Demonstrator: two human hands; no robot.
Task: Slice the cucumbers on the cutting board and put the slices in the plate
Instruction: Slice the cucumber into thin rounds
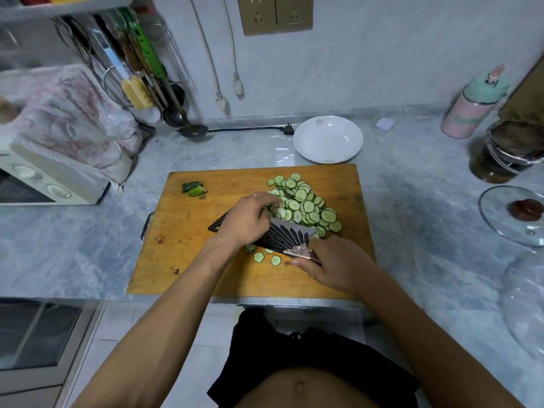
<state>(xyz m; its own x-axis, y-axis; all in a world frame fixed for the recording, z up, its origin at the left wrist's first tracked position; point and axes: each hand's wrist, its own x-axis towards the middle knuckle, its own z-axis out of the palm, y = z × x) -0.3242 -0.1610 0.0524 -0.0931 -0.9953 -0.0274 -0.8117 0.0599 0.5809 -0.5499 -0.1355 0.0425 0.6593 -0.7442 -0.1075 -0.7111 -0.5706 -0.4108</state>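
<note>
fingers (pixel 266 212) of the left hand (pixel 247 220) sweep cucumber slices (pixel 304 207) onto the cleaver (pixel 282 237) gripped by the right hand (pixel 335 267); keeping the blade flat should carry them to the white plate (pixel 328 139).

The cutting board (pixel 206 260) lies on the counter (pixel 88 245), the plate (pixel 328 139) just behind it. A pile of cucumber slices (pixel 306 206) sits right of the board's middle — cucumber ends (pixel 194 189) lie to its left. The cleaver (pixel 282 237) lies in front of the pile. A toaster oven (pixel 44 184) stands far left, a glass lid (pixel 512 216) far right.
</note>
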